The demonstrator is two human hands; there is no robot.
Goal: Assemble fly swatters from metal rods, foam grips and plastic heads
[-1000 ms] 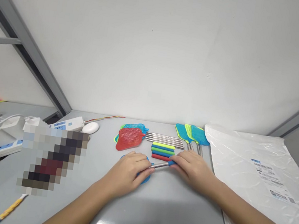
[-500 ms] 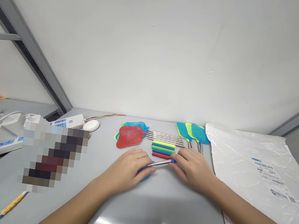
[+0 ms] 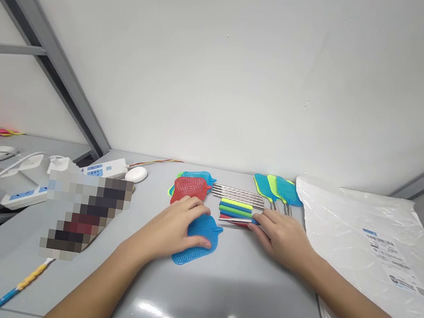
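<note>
A blue fly swatter head (image 3: 201,232) is in my left hand (image 3: 175,228), the thumb lying across its mesh and its narrow neck pointing right. My right hand (image 3: 280,235) grips a metal rod (image 3: 235,220) by its blue end, over the nearest of the colored handle tubes (image 3: 235,209). A gap separates the rod's bare tip from the swatter head's neck. Behind my left hand lie a red swatter head (image 3: 190,189) and blue and green ones under it. Several loose metal rods (image 3: 238,196) lie side by side behind the tubes.
Swatters with blue and yellow-green heads (image 3: 278,189) lie at the back right, beside a large white plastic mailer bag (image 3: 343,242). On the left are power strips (image 3: 105,167), white cables, a round white device (image 3: 136,174) and a blurred-out object (image 3: 87,217). A wall (image 3: 224,76) stands behind.
The rod has come apart from the blue swatter head and moved right and back with my right hand. More of the swatter head now shows under my left hand.
</note>
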